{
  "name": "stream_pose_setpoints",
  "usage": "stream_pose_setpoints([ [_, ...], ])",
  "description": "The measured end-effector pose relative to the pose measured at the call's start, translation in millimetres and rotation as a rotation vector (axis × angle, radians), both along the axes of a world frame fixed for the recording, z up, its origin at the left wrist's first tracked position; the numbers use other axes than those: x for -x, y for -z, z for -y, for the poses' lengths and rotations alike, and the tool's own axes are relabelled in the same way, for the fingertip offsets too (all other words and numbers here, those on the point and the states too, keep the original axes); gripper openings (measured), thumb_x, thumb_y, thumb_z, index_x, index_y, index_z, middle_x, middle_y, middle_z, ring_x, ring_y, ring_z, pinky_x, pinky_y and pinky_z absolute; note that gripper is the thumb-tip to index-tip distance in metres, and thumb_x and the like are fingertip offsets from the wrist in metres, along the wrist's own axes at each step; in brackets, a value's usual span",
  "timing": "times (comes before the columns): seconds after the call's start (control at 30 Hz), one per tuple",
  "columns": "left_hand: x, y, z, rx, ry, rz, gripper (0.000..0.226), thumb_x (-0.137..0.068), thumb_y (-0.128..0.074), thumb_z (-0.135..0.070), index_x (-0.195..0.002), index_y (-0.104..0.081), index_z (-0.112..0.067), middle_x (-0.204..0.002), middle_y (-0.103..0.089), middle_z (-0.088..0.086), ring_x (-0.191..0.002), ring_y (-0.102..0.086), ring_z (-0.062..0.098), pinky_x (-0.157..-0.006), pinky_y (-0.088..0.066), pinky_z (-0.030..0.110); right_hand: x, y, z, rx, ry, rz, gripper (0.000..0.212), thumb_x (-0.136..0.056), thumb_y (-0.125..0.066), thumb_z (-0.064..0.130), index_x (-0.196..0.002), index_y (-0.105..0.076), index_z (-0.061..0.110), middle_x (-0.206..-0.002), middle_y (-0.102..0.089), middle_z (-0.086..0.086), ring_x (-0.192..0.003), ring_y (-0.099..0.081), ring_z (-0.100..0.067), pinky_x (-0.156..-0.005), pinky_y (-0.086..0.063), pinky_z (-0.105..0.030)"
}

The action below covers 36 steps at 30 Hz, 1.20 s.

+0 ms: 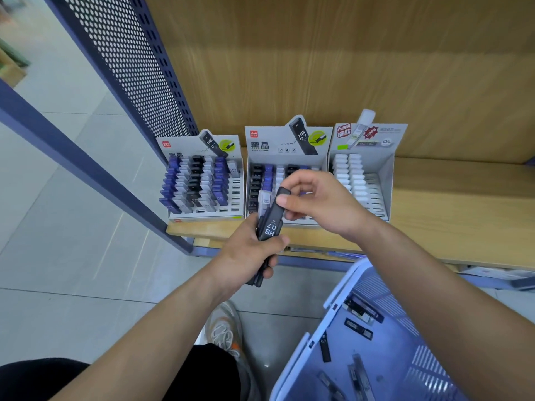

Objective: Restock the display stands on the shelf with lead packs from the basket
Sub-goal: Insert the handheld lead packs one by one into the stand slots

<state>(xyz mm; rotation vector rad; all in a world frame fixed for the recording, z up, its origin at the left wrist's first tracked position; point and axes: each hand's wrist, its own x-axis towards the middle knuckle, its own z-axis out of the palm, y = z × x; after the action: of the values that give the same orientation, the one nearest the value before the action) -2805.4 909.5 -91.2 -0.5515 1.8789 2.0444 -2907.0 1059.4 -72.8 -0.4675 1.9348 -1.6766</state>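
Note:
Three cardboard display stands sit side by side on the wooden shelf point(451, 204): the left stand point(202, 180) with blue, black and white packs, the middle stand point(278, 157) partly hidden by my hands, and the right stand point(364, 175) with white packs. My left hand point(246, 256) grips a bundle of lead packs point(262, 267) in front of the middle stand. My right hand point(315, 198) pinches the top of a black lead pack point(273, 218) marked HB 0.7 that sticks up from the bundle. The light blue basket point(341, 290) at lower right holds several loose packs.
A purple perforated shelf side panel point(130, 68) and a purple rail point(86, 172) stand to the left of the stands. Tiled floor lies below, with a shoe point(225, 331) near the basket. The shelf is bare wood to the right of the stands.

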Motion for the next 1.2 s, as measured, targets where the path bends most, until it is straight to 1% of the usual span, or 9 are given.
stream_pose_setpoints([
  [0.1, 0, 0, 3, -0.001, -0.005, -0.002, 0.029, -0.093, -0.07, -0.008, -0.115, -0.05, -0.007, -0.059, -0.053, -0.01, -0.052, -0.044, 0.014, -0.045, -0.037, 0.026, 0, 2, -9, 0.043, 0.031, 0.069, 0.008, -0.094, -0.066, 0.008, -0.092, -0.058, 0.006, -0.082, -0.065, -0.016, -0.064, -0.067, -0.019, -0.068, -0.057, -0.031],
  [0.27, 1, -4, 8, -0.041, -0.066, -0.023, 0.024, -0.095, -0.067, -0.009, -0.111, -0.05, -0.007, -0.07, -0.045, -0.002, -0.05, -0.043, 0.011, -0.043, -0.038, 0.024, -1, 9, -20, 0.287, 0.231, 0.264, 0.013, -0.096, -0.058, 0.0, -0.09, -0.052, 0.011, -0.077, -0.069, -0.012, -0.059, -0.068, -0.023, -0.066, -0.06, -0.035],
  [0.47, 5, -5, 17, 0.027, -0.203, -0.107, 0.022, -0.097, -0.067, -0.019, -0.107, -0.051, -0.007, -0.093, -0.054, 0.014, -0.051, -0.045, 0.012, -0.043, -0.04, 0.025, -18, 25, -17, 0.233, 0.219, 0.228, 0.011, -0.089, -0.066, -0.004, -0.09, -0.064, 0.006, -0.076, -0.067, -0.012, -0.069, -0.072, -0.028, -0.069, -0.059, -0.036],
  [0.57, 5, -4, 20, 0.029, -0.247, -0.118, 0.02, -0.096, -0.068, -0.017, -0.106, -0.052, -0.009, -0.079, -0.053, 0.005, -0.051, -0.045, 0.013, -0.043, -0.04, 0.026, -26, 29, -15, 0.129, 0.14, 0.194, 0.016, -0.083, -0.073, -0.006, -0.087, -0.061, 0.005, -0.076, -0.067, -0.013, -0.068, -0.071, -0.028, -0.073, -0.058, -0.04],
  [0.73, -1, 2, 22, 0.104, -0.21, -0.113, 0.017, -0.095, -0.069, -0.012, -0.105, -0.055, -0.012, -0.063, -0.051, -0.003, -0.05, -0.045, 0.016, -0.044, -0.041, 0.028, -36, 23, -4, -0.007, -0.187, 0.203, 0.064, -0.084, -0.071, -0.009, -0.135, -0.05, 0.022, -0.088, -0.058, -0.011, -0.078, -0.073, -0.032, -0.074, -0.058, -0.037],
  [0.83, -7, 5, 28, 0.135, -0.191, -0.091, 0.019, -0.095, -0.07, -0.013, -0.107, -0.056, -0.012, -0.059, -0.052, -0.003, -0.051, -0.045, 0.018, -0.045, -0.041, 0.029, -38, 19, 7, -0.05, -0.324, 0.155, 0.08, -0.087, -0.07, -0.006, -0.148, -0.038, 0.035, -0.102, -0.056, -0.015, -0.086, -0.074, -0.032, -0.084, -0.058, -0.04],
  [0.93, -13, 5, 44, 0.138, -0.223, -0.059, 0.022, -0.095, -0.07, -0.017, -0.108, -0.054, -0.01, -0.069, -0.051, 0.001, -0.051, -0.046, 0.014, -0.045, -0.041, 0.028, -35, 21, 20, -0.022, -0.255, 0.215, 0.065, -0.091, -0.065, -0.005, -0.14, -0.048, 0.034, -0.099, -0.056, -0.014, -0.082, -0.073, -0.035, -0.077, -0.058, -0.037],
  [1.07, -24, 12, 71, 0.159, -0.302, -0.001, 0.028, -0.096, -0.068, -0.018, -0.116, -0.052, -0.005, -0.087, -0.056, 0.013, -0.053, -0.046, 0.013, -0.046, -0.042, 0.028, -21, 32, 45, -0.088, -0.011, 0.099, 0.028, -0.096, -0.064, 0.009, -0.118, -0.06, 0.026, -0.068, -0.061, 0.002, -0.066, -0.065, -0.023, -0.07, -0.059, -0.039],
  [1.2, -38, 19, 95, 0.172, -0.361, 0.033, 0.021, -0.098, -0.066, -0.018, -0.109, -0.052, -0.006, -0.088, -0.057, 0.014, -0.053, -0.045, 0.013, -0.046, -0.043, 0.027, -8, 34, 91, -0.162, 0.072, -0.092, 0.006, -0.095, -0.066, 0.015, -0.098, -0.063, 0.02, -0.08, -0.067, 0.0, -0.068, -0.067, -0.029, -0.066, -0.062, -0.04],
])
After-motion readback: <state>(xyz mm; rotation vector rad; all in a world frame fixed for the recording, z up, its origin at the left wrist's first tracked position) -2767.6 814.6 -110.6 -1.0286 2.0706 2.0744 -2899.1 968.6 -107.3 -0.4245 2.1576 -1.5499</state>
